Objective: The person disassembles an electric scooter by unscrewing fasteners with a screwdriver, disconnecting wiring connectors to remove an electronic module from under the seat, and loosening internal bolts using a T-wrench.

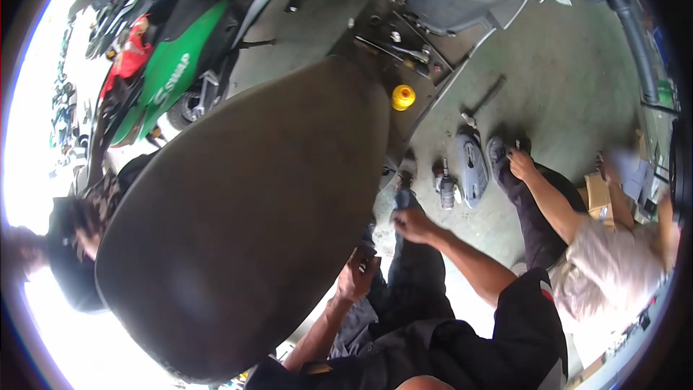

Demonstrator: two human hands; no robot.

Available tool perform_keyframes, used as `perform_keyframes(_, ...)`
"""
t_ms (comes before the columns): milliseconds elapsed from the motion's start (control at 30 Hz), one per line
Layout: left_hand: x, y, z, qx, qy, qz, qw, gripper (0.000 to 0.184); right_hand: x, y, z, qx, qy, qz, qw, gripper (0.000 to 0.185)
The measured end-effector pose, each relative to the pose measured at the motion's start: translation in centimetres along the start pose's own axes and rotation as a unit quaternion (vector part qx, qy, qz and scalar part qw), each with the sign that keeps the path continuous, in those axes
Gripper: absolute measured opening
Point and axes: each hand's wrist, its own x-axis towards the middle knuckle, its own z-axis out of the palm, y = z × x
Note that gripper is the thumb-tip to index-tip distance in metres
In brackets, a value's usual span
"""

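Observation:
A large dark scooter seat (245, 224) fills the middle and left of the head view. Beside its lower right edge is my left hand (357, 276), its fingers curled round a small dark item with a shiny part, too small to name. My right hand (411, 224) is over my lower leg, to the right of the seat and apart from it. Its fingers are curled in, and whatever they may hold is hidden. Beyond the seat's narrow end, the scooter's footboard (375, 65) carries several loose metal tools (411, 54) and a yellow round container (403, 97).
On the floor to the right lie a hammer (484, 101), a long grey part (471, 166) and a power driver (446, 184). A co-worker (606, 253) sits or crouches at right, near cardboard boxes (598, 195). A green scooter (170, 68) and another person (76, 245) are at left.

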Motion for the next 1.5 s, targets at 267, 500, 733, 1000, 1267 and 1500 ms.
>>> perform_keyframes(267,-9.9,-4.3,-9.5,-0.002,0.113,0.114,0.987,0.028,-3.6,-18.0,10.7,0.129,-0.053,-0.099,0.985,0.028)
perform_keyframes(500,-19.9,2.6,-20.0,-0.156,0.226,-0.014,0.961,0.030,-8.4,-32.9,14.7,-0.013,-0.004,-0.238,0.971,0.042)
perform_keyframes(733,-23.7,0.2,-26.3,-0.118,0.365,-0.031,0.923,0.031,-3.4,-41.2,18.3,0.012,-0.113,-0.208,0.972,0.017)
perform_keyframes(1000,-24.2,-8.0,-27.4,-0.038,0.449,0.001,0.893,0.026,10.8,-42.3,23.6,-0.037,-0.034,-0.163,0.985,0.007)
perform_keyframes(1267,-21.4,-11.6,-25.7,0.143,0.469,0.007,0.871,0.024,18.8,-40.2,28.5,-0.147,-0.023,-0.130,0.980,0.016)
perform_keyframes(1500,-20.9,-12.5,-26.1,0.142,0.469,0.001,0.872,0.025,20.5,-39.4,30.2,-0.260,0.023,-0.177,0.949,0.037)
